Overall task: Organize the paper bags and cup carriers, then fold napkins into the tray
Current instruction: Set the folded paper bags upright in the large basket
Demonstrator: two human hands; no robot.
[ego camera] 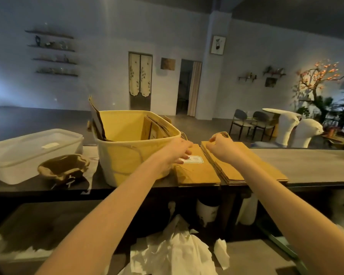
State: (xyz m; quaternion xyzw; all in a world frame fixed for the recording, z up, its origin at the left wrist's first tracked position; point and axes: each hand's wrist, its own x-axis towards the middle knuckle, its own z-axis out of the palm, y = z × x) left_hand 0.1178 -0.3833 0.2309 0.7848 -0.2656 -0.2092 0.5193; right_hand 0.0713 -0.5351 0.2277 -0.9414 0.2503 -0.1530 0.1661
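Both hands are out over the dark tabletop (pixel 316 159) working the flat brown paper bags. The left hand (pixel 177 153) rests on the single flat brown bag with a white label (pixel 197 171), which lies just beside the big cream plastic tub (pixel 127 155); its fingers look loosely curled on the paper, but I can't tell if they're really gripping. The right hand (pixel 220 145) has its fingers pinched together at the far end of the neat stack of flat brown bags (pixel 244 165), right by the twine handles.

If I were doing this step, I'd square the stack's edges first, keep all the handles pointing the same way, then slide the loose bag on top rather than lifting it, since thin paper flops and catches. More bags already stand on edge inside the tub. The brown pulp cup carriers (pixel 64 167) sit left of the tub, near the white lidded container (pixel 28 153), and look untouched.
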